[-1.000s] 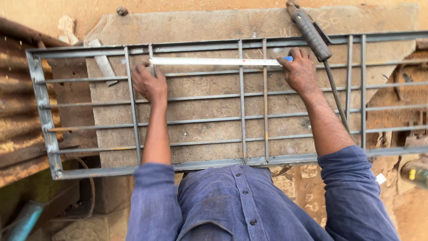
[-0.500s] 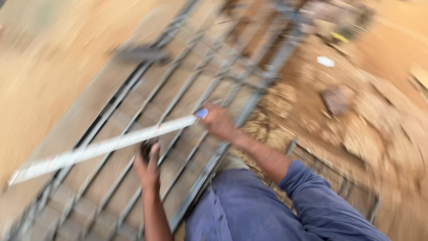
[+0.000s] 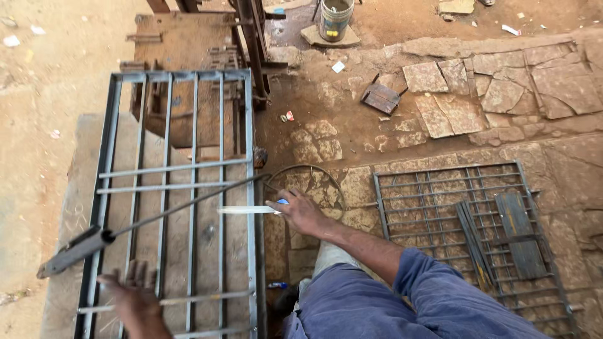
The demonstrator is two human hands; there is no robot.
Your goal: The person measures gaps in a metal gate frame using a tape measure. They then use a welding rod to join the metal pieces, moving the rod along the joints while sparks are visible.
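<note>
Across the right rail of the grey welded steel bar grille [image 3: 188, 188] lies a flat pale metal ruler [image 3: 248, 210], its long axis running left to right, crosswise to the grille's long bars. The right hand [image 3: 303, 215] is closed on the ruler's right end, just outside the frame. The left hand [image 3: 135, 296] rests spread on the near bars, well apart from the ruler. A dark-handled hammer [image 3: 75, 250] lies slantwise over the grille between them. A second rusty mesh grille [image 3: 465, 213] lies to the right.

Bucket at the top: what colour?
Bucket: pale grey-green with a dark band, seen in the head view.
</note>
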